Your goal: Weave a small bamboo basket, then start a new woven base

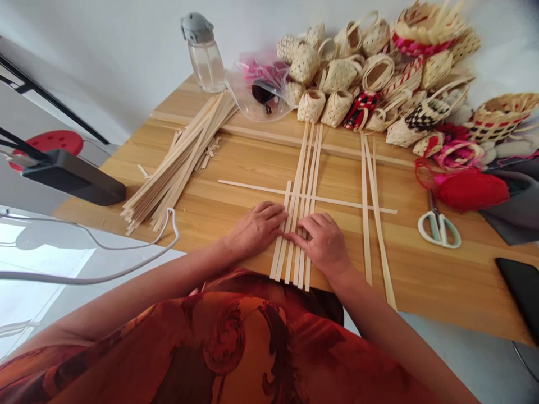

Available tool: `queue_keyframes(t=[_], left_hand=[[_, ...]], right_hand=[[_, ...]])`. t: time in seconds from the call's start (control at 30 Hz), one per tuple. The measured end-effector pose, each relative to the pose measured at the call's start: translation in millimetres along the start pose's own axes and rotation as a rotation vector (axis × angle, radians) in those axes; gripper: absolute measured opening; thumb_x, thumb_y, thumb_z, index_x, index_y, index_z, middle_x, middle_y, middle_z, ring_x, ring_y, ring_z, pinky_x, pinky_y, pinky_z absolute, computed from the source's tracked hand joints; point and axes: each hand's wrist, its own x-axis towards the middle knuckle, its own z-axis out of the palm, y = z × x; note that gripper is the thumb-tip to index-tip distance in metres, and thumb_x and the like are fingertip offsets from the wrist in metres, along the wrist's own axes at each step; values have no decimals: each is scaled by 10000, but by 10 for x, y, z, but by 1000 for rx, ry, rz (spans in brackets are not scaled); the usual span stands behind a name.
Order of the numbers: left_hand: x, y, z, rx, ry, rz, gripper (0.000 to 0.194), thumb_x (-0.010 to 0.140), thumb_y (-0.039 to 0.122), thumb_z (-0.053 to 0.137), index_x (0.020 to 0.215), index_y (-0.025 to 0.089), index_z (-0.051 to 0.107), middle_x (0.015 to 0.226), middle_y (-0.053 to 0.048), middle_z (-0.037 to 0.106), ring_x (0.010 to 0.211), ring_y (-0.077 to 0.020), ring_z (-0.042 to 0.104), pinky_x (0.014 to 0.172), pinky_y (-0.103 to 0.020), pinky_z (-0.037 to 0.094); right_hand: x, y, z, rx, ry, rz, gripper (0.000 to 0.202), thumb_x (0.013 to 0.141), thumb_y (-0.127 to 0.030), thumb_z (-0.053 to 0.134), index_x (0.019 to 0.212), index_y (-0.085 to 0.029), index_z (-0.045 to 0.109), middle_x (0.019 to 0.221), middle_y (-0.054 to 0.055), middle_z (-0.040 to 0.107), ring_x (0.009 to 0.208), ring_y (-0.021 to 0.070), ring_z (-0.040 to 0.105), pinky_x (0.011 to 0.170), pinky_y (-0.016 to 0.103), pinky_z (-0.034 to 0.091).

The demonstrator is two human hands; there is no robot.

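Note:
Several pale flat weaving strips (304,168) lie side by side on the table, running away from me. One thin weaving strip (345,201) crosses them sideways. My left hand (257,227) rests on the table at the left of the row, its bent fingers closed at the leftmost strips. My right hand (323,240) lies over the right side of the row, with thumb and index finger pinched at a strip. Both thumbs are close together over the strips. The exact hold under the fingertips is partly hidden.
A pile of strips (185,163) lies left, and loose strips (365,224) lie right, near scissors (438,224). A long wooden bar (261,136) crosses behind. Small woven baskets (343,73), a plastic bag (259,92) and a bottle (206,62) stand at the back; a phone (520,289) lies far right.

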Motion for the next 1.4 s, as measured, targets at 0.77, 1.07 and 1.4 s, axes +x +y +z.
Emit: queue_keyframes(t=[0.77,1.07,1.4], left_hand=[[379,-90,-111,70,2,-499,281,809,375,704,949,158,596,965,-90,653,980,-274,602,931,-406,475],[140,-228,-316,186,-118,-588,118,922,196,509,893,164,618,876,-76,674,827,-222,648,754,-321,491],[-48,-315,-603,463,13,-434,177,980,189,429,916,184,594,921,-81,629,888,-237,570,766,-338,474]], right_hand=[[18,-6,-21,28,7,-3,288,899,-485,635,806,-217,581,790,35,600,810,215,518,773,342,396],[23,-18,-33,60,-6,9,320,879,-512,649,784,-219,567,756,27,579,775,207,503,749,334,389],[5,17,-1,65,9,3,295,883,-489,657,801,-218,573,767,26,586,778,206,512,762,341,402]])
